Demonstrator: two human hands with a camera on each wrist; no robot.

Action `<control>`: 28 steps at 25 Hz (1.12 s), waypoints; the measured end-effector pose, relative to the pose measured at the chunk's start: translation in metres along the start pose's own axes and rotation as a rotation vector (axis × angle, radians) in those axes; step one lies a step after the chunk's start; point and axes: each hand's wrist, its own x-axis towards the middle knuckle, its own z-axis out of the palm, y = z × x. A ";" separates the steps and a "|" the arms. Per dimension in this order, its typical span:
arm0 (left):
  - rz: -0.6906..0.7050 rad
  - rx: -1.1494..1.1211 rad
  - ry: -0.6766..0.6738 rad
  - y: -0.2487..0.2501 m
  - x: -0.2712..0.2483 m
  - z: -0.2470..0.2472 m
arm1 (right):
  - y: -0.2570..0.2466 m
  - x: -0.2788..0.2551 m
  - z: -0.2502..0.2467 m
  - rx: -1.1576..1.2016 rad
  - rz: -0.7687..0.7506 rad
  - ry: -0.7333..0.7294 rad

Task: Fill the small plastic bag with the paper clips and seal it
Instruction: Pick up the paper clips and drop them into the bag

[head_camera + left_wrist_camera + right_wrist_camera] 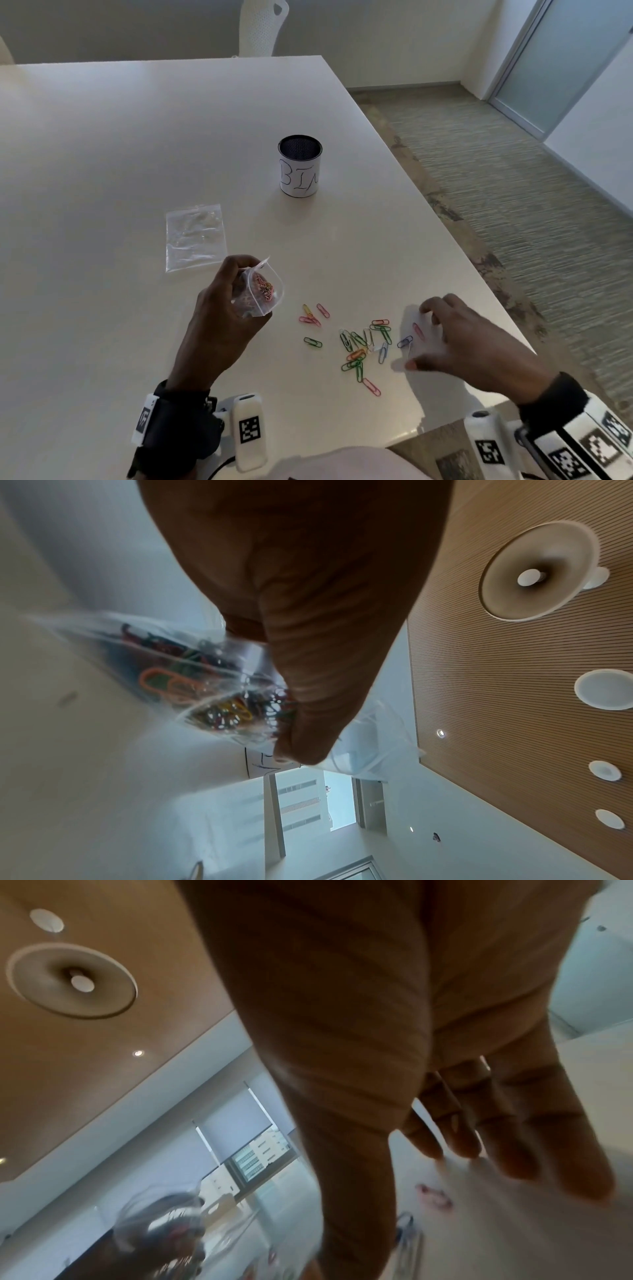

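Note:
My left hand (228,308) grips a small clear plastic bag (261,291) above the table, its mouth open toward the upper right. Coloured paper clips (219,707) fill the bag's bottom. Several loose paper clips (359,346) lie scattered on the white table (102,171) between my hands. My right hand (455,339) hovers low over the right end of the scatter, fingers spread and straight, holding nothing. A pink clip (418,330) and a blue clip (405,341) lie just under its fingertips; the pink clip (433,1196) also shows blurred in the right wrist view.
A second, flat clear bag (195,236) lies left of centre. A black mesh cup (300,166) with a white paper label stands farther back. The table's right edge (445,219) runs close to my right hand, with carpet beyond. A white chair (262,27) stands at the far side.

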 end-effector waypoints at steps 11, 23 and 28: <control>-0.018 0.025 -0.013 -0.001 0.002 0.000 | -0.063 0.019 0.031 0.100 -0.118 -0.027; 0.009 0.034 0.009 -0.005 0.001 0.000 | -0.074 0.032 0.030 0.002 -0.350 -0.033; 0.015 0.039 0.006 -0.005 0.002 0.000 | -0.085 0.046 0.036 0.067 -0.384 0.078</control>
